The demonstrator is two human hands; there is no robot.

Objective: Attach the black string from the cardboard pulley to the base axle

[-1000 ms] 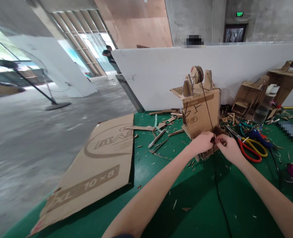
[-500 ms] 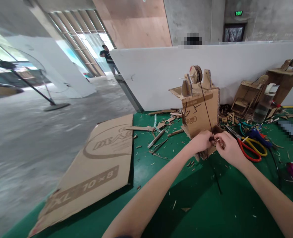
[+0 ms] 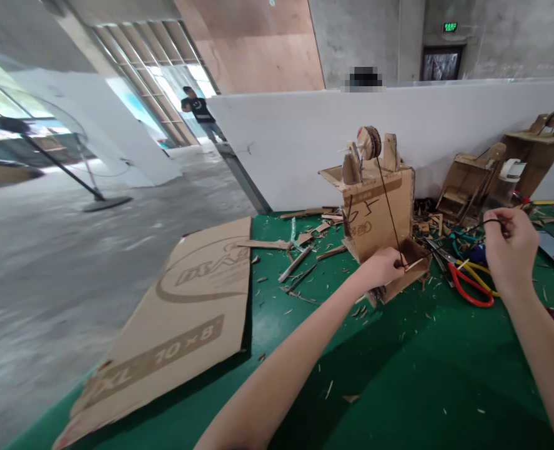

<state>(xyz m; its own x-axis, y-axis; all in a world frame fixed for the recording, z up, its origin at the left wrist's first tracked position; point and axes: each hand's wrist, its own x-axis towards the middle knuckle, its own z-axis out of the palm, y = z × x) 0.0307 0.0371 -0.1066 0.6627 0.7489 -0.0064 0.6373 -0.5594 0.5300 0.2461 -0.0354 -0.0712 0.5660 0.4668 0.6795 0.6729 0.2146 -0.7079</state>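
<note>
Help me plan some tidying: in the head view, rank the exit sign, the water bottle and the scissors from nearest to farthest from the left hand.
1. Scissors: on the green table, right of the left hand.
2. Water bottle: farther back and right, partly hidden by the right hand.
3. Exit sign: high up, beyond the white panel.
</note>
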